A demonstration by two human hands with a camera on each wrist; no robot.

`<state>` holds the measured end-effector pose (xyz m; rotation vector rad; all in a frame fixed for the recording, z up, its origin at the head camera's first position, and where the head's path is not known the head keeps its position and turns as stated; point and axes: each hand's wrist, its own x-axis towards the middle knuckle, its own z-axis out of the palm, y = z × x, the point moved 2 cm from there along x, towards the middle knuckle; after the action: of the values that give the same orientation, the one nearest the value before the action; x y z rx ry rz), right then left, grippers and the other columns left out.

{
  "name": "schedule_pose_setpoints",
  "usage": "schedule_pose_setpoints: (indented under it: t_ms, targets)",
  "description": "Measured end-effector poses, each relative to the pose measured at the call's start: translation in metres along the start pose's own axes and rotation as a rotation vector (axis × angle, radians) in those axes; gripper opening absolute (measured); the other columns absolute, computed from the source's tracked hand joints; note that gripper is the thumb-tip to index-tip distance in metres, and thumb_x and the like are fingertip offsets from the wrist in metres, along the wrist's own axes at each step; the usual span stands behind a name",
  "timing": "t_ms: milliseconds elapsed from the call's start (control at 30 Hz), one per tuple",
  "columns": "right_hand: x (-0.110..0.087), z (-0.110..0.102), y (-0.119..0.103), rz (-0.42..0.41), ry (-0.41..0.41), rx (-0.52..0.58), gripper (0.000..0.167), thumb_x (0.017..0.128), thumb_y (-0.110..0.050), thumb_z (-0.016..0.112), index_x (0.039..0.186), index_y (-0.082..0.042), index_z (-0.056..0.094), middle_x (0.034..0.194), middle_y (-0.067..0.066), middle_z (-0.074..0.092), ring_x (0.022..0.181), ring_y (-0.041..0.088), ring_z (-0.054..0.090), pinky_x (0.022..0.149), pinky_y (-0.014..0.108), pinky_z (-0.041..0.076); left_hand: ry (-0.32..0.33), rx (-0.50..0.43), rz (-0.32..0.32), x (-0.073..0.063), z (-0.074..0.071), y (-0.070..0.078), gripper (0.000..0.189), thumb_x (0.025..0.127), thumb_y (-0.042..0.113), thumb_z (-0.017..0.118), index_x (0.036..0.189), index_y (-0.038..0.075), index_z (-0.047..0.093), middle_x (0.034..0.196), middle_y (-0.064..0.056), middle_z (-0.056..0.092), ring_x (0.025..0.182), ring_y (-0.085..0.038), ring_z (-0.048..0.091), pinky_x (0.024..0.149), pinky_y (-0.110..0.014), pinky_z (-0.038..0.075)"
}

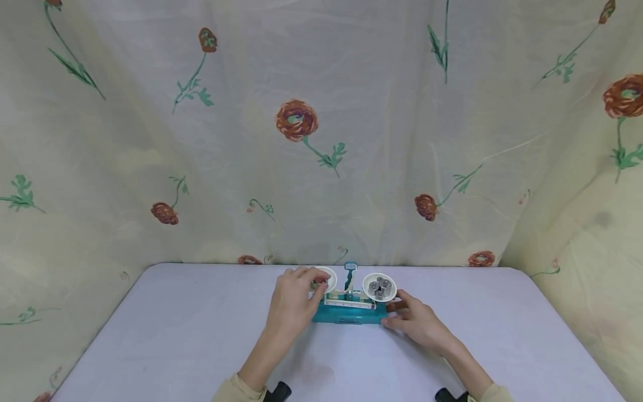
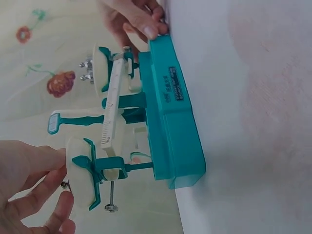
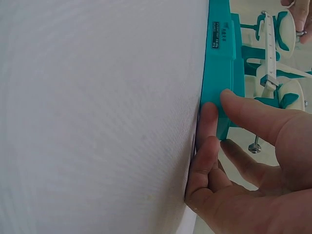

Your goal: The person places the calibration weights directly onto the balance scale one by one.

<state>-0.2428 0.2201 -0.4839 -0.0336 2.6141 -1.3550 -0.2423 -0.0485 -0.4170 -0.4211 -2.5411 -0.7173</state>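
Observation:
A balance scale with a teal base (image 1: 349,316) stands on the table, its white beam (image 2: 113,100) carrying a printed ruler. Several small metal weights (image 1: 380,287) sit in the right white pan (image 1: 368,279). My left hand (image 1: 293,298) is at the left white pan (image 2: 80,170), fingertips pinching a small metal weight (image 3: 301,33) at the pan's upper side; the fingers partly hide it. At the base's right end, my right hand (image 1: 419,321) grips the corner, with the thumb (image 3: 239,107) on the teal base and fingers curled round its end.
The white-covered table (image 1: 176,335) extends around the scale. Behind it hangs a pale flowered curtain (image 1: 341,195). Metal adjusting screws (image 2: 111,207) stick out at the beam's ends, and a teal pointer post (image 1: 350,271) rises in the middle.

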Motion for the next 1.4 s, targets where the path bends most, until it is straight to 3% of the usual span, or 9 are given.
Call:
schedule_pose_setpoints:
  t_ms: [333, 700, 900, 1200, 1400]
  targets:
    - [-0.001, 0.000, 0.001, 0.023, 0.005, -0.001, 0.078, 0.095, -0.018, 0.082, 0.160, -0.002, 0.043, 0.138, 0.021, 0.068, 0.118, 0.029, 0.073, 0.104, 0.052, 0.061, 0.038, 0.086, 0.073, 0.001, 0.005, 0.001, 0.011, 0.097, 0.021, 0.081, 0.108, 0.019, 0.082, 0.107, 0.000, 0.080, 0.091, -0.020, 0.060, 0.081, -0.033, 0.051]
    - [-0.001, 0.001, 0.000, 0.020, 0.003, 0.000, 0.080, 0.095, -0.018, 0.081, 0.161, -0.001, 0.041, 0.139, 0.021, 0.068, 0.118, 0.029, 0.073, 0.103, 0.052, 0.061, -0.002, 0.045, -0.007, 0.003, 0.007, 0.000, 0.011, 0.100, 0.025, 0.079, 0.108, 0.018, 0.083, 0.118, -0.007, 0.077, 0.097, -0.023, 0.059, 0.083, -0.036, 0.050]
    - [-0.001, 0.001, 0.001, 0.020, 0.002, 0.000, 0.081, 0.095, -0.019, 0.081, 0.162, -0.001, 0.039, 0.139, 0.021, 0.067, 0.118, 0.029, 0.072, 0.104, 0.051, 0.061, -0.012, 0.048, -0.020, 0.003, 0.007, -0.001, 0.013, 0.100, 0.027, 0.079, 0.108, 0.018, 0.084, 0.119, -0.009, 0.077, 0.100, -0.026, 0.061, 0.083, -0.037, 0.051]
    - [-0.001, 0.001, 0.001, 0.016, -0.001, -0.004, 0.080, 0.095, -0.019, 0.081, 0.162, 0.000, 0.040, 0.140, 0.023, 0.067, 0.119, 0.032, 0.072, 0.104, 0.053, 0.061, 0.005, 0.043, -0.056, 0.001, 0.008, -0.002, 0.011, 0.098, 0.027, 0.081, 0.106, 0.021, 0.084, 0.119, -0.008, 0.075, 0.102, -0.027, 0.061, 0.085, -0.040, 0.051]
    - [0.000, 0.000, 0.001, 0.026, 0.001, -0.013, 0.081, 0.095, -0.020, 0.081, 0.162, -0.001, 0.040, 0.140, 0.023, 0.067, 0.118, 0.031, 0.072, 0.104, 0.052, 0.061, 0.025, 0.003, -0.078, -0.005, 0.000, -0.008, 0.013, 0.098, 0.023, 0.080, 0.111, 0.023, 0.081, 0.121, -0.007, 0.074, 0.102, -0.028, 0.063, 0.087, -0.041, 0.049]
